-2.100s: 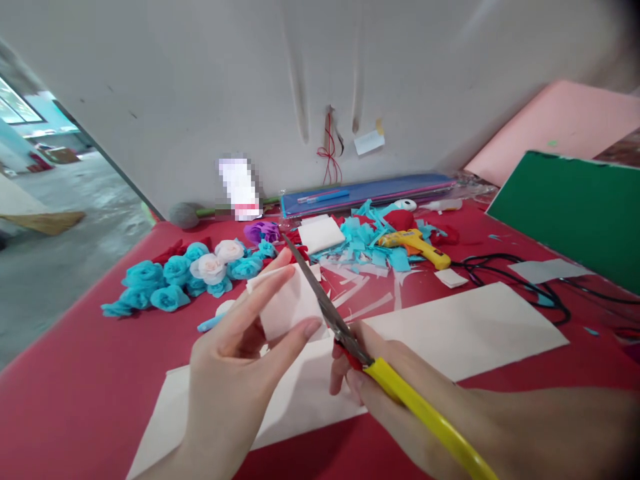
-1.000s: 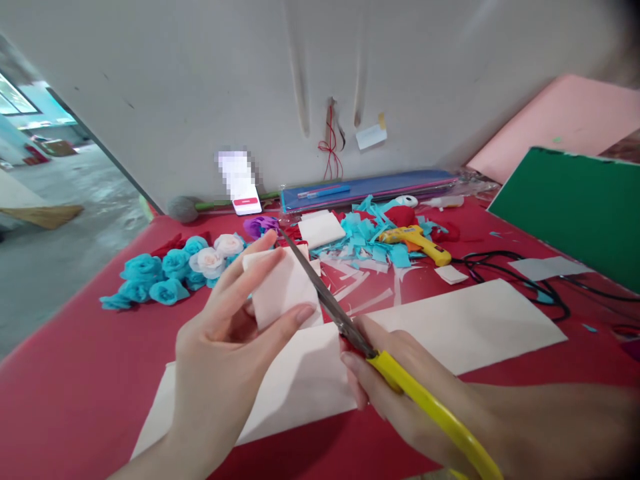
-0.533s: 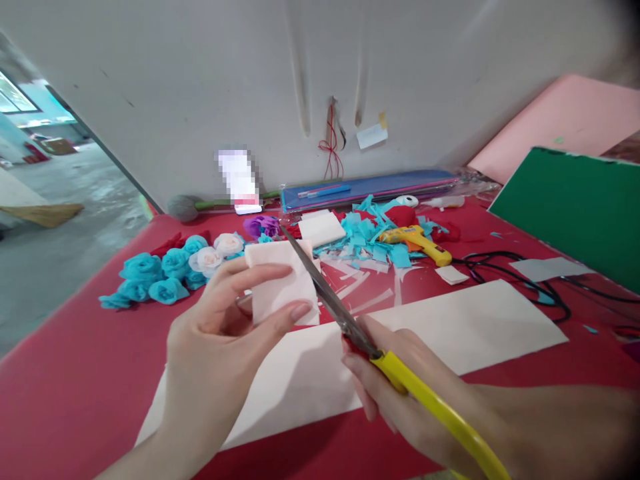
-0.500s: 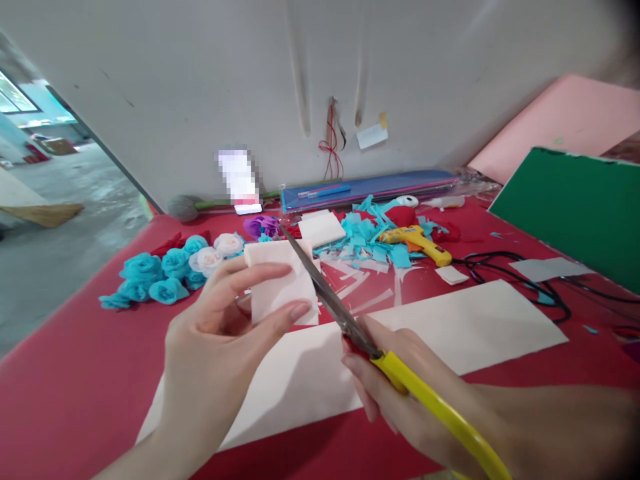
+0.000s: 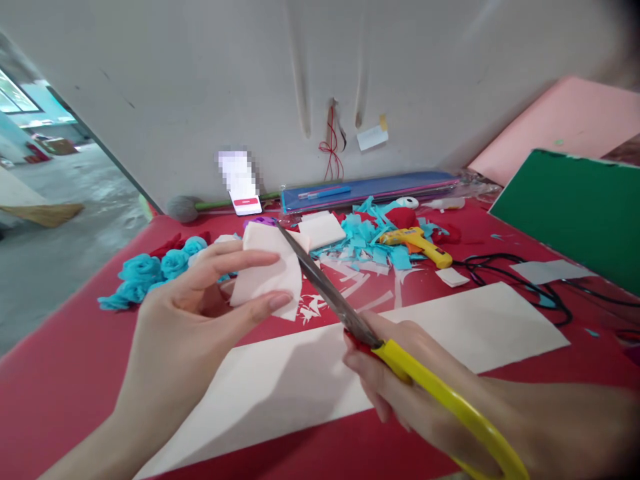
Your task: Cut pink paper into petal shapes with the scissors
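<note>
Near the middle of the scene, raised above the red tabletop (image 5: 65, 360), a small piece of white paper (image 5: 273, 279) with a slightly curved right edge. Pinched there between the thumb and fingers of the left hand (image 5: 185, 320), by its left part only, probably to leave the right edge bare and steady beside the blades. Just to the right, yellow-handled scissors (image 5: 397, 360), pointing far and left, slanted across the paper's far right corner; cannot tell whether parted or together at the blades. Wrapped around the handles, fingers curled in, the right hand (image 5: 405, 400), apparently to steer the tool from the near right. Beneath both, flat on the tabletop, a long pale sheet (image 5: 310, 380), perhaps laid close for easy reach. Beyond it, tiny white clippings (image 5: 311, 307) and, farther right, pale strips (image 5: 373, 303). Farther still, a folded white stack (image 5: 323, 230) beside a heap of turquoise scraps (image 5: 367, 233), with a yellow glue gun (image 5: 417, 245) at the heap's right and a black cord (image 5: 555, 307) looping rightward, likely kept off to one side. On the left, clustered turquoise paper roses (image 5: 143, 270), partly hidden behind the left hand, seemingly set apart to avoid crushing. At the far side, a phone (image 5: 245, 187), blurred on screen, propped against the grey wall (image 5: 200, 87), probably tilted for viewing.
</note>
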Demonstrator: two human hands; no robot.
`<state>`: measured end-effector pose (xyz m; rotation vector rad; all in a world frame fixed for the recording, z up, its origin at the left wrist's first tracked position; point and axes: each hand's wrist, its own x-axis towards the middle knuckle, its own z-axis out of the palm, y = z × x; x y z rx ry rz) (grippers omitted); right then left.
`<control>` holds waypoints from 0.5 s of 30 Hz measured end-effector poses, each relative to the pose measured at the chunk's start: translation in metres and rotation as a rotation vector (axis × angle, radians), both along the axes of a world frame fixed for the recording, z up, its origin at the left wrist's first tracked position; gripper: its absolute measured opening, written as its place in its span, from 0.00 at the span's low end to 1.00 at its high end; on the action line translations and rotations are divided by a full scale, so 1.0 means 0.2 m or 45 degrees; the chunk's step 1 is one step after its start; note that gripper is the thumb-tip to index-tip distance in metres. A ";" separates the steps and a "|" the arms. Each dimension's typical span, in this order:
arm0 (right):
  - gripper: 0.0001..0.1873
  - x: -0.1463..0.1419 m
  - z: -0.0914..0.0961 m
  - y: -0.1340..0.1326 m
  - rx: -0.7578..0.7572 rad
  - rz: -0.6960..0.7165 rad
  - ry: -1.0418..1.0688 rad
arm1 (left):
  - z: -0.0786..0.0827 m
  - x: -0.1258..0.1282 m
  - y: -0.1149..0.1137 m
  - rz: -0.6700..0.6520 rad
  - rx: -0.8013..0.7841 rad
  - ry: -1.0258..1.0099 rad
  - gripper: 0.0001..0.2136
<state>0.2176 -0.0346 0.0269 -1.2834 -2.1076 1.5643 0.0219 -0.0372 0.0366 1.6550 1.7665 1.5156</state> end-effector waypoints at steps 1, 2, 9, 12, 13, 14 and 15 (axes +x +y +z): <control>0.15 0.01 0.00 0.00 -0.044 0.024 -0.017 | 0.00 0.00 0.00 0.018 -0.016 -0.011 0.10; 0.15 0.01 0.00 0.00 -0.065 0.053 -0.018 | -0.01 0.00 0.00 0.022 -0.040 -0.022 0.10; 0.17 0.02 -0.07 -0.01 -0.023 0.047 0.078 | -0.05 -0.02 -0.01 -0.179 -0.099 -0.045 0.11; 0.19 -0.01 -0.09 -0.01 -0.068 -0.024 0.101 | -0.04 -0.01 -0.01 -0.232 -0.075 -0.099 0.10; 0.20 -0.02 -0.10 -0.01 -0.084 -0.050 0.106 | -0.04 -0.01 -0.01 -0.249 -0.072 -0.110 0.09; 0.21 -0.02 -0.10 0.00 -0.087 -0.075 0.109 | -0.03 -0.01 -0.01 -0.261 -0.067 -0.113 0.10; 0.21 -0.03 -0.10 0.00 -0.085 -0.090 0.108 | -0.03 -0.01 0.00 -0.271 -0.062 -0.109 0.10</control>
